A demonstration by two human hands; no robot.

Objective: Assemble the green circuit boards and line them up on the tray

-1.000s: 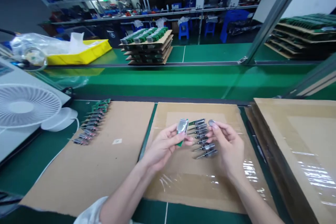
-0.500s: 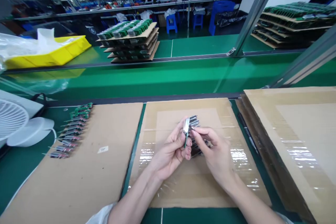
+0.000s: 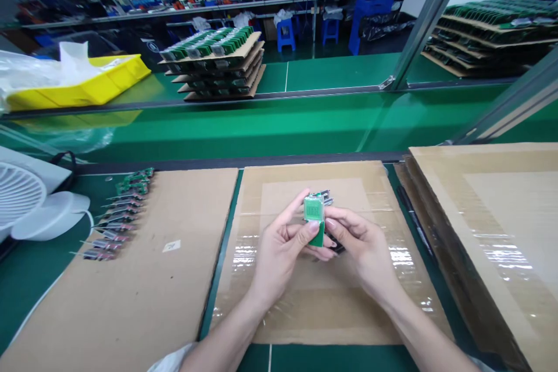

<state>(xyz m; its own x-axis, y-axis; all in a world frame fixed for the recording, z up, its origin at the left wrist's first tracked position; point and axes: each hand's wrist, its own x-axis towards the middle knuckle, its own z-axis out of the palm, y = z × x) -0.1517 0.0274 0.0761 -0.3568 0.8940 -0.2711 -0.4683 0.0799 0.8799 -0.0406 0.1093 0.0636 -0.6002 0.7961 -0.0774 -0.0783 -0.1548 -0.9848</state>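
Both hands meet over the middle cardboard sheet [image 3: 305,308]. My left hand [image 3: 279,250] pinches a small green circuit board [image 3: 314,214], held upright with its green face toward me. My right hand [image 3: 361,247] grips the same board from the right side, fingertips at its lower edge. Behind the hands, a row of small metal-capped parts [image 3: 326,196] on the cardboard is mostly hidden.
A left cardboard sheet [image 3: 165,279] carries a column of several finished parts [image 3: 117,215]. A white fan [image 3: 26,200] stands far left. A stack of cardboard sheets [image 3: 501,226] lies at right. Beyond the green belt [image 3: 279,128] sit a yellow tray [image 3: 87,84] and stacked boards [image 3: 213,64].
My right hand brought a small round metal piece to the board and closed in on it. The board has turned from edge-on to show its green face.
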